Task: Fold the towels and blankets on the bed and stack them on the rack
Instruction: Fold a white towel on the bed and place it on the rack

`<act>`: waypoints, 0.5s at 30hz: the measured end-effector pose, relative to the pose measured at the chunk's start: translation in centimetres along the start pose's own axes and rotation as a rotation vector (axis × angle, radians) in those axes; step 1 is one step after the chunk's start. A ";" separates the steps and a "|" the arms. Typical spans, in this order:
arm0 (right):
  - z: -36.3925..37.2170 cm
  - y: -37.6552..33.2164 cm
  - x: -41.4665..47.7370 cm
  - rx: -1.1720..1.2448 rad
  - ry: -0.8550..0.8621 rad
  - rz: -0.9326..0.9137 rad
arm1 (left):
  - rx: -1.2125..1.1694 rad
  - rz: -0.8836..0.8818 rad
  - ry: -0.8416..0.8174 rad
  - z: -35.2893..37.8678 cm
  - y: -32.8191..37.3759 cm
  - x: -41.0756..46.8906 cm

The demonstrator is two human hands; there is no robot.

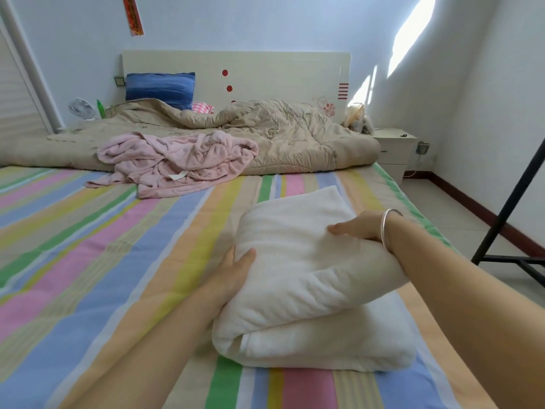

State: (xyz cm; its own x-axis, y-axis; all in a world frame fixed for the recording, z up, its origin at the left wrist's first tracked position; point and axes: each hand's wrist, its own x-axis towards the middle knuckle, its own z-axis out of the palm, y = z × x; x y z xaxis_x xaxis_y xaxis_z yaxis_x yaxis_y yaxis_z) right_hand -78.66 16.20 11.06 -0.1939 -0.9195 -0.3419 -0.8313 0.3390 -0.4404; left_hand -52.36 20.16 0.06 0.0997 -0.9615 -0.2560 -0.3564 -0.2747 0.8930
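A thick white towel (309, 290), folded into several layers, lies on the striped bed sheet (103, 246) near the bed's right edge. My left hand (236, 267) grips its left side, with the fingers tucked under the upper fold. My right hand (356, 228), with a silver bangle at the wrist, rests on top of the towel and holds the upper layer. A crumpled pink blanket (177, 160) lies unfolded farther up the bed. The black rack (507, 225) shows only as a slanted leg and a floor bar at the right.
A beige quilt (265, 134) lies bunched across the head of the bed, with a blue pillow (160, 88) against the headboard. A white nightstand (395, 149) stands right of the bed. Tiled floor runs between the bed and the rack.
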 end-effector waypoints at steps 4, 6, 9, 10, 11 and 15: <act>-0.1 -0.5 -0.8 -0.113 -0.043 0.032 | -0.034 0.003 -0.045 -0.1 0.2 -0.8; -0.2 -0.7 -1.2 -0.138 -0.065 0.046 | -0.052 -0.002 -0.048 -0.3 0.2 -0.9; -0.6 -1.9 -1.4 0.126 -0.123 0.035 | -0.091 -0.008 -0.057 -0.6 -0.2 -0.7; -0.9 -2.8 -1.7 0.231 -0.145 0.002 | -0.124 -0.017 -0.064 -0.7 -0.3 -0.9; -1.3 -4.1 -2.2 0.327 -0.168 -0.056 | -0.166 -0.022 -0.066 -0.9 -0.4 -1.0; -3.3 -9.1 -5.0 0.637 -0.225 -0.315 | -0.290 -0.073 0.005 -2.3 0.1 -0.5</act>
State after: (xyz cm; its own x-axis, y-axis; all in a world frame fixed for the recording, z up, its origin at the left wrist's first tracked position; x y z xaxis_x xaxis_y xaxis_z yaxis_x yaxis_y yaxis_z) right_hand -71.83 17.06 19.49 0.1715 -0.9525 -0.2518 -0.3542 0.1789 -0.9179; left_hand -50.27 20.63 1.12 0.1202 -0.9389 -0.3225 -0.0675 -0.3319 0.9409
